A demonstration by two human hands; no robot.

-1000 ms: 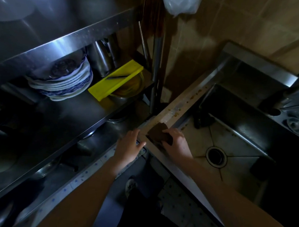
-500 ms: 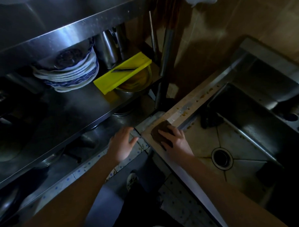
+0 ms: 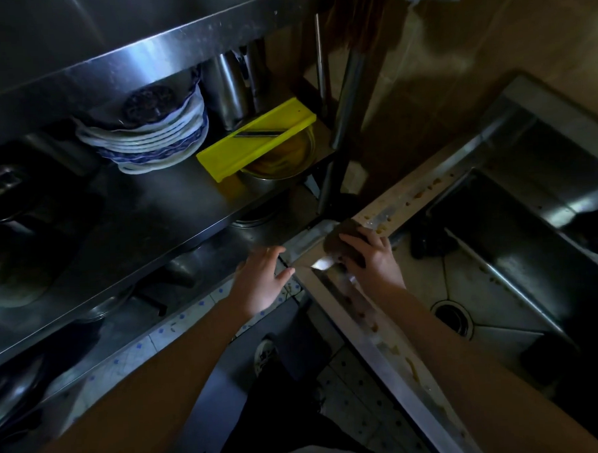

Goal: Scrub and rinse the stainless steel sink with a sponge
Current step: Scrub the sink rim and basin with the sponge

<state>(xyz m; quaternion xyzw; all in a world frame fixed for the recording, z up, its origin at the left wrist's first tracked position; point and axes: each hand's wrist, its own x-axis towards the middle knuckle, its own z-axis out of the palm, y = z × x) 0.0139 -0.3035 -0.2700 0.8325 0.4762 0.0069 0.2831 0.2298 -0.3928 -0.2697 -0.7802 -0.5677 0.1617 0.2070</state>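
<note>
Plates (image 3: 150,143), blue-patterned and stacked, sit on a steel shelf (image 3: 136,226) well beyond the left hand and off to its left. Just right of them, straight out past that hand, a yellow mandoline slicer (image 3: 256,139) lies tilted across a metal bowl (image 3: 281,163). The left hand (image 3: 262,279) rests palm down on the ledge beside the sink's corner, its fingers straight and slightly spread, holding nothing. Close to its right, the right hand (image 3: 374,260) has its fingers curled over a dark sponge (image 3: 343,241) and presses it onto the corner of the stainless steel sink (image 3: 403,204). Crumbs of food speckle the rim beyond the sponge, and also the front rim under the right forearm. Right of that hand and lower down, the basin drops away, with the round drain (image 3: 452,317) set in its floor near the forearm.
</note>
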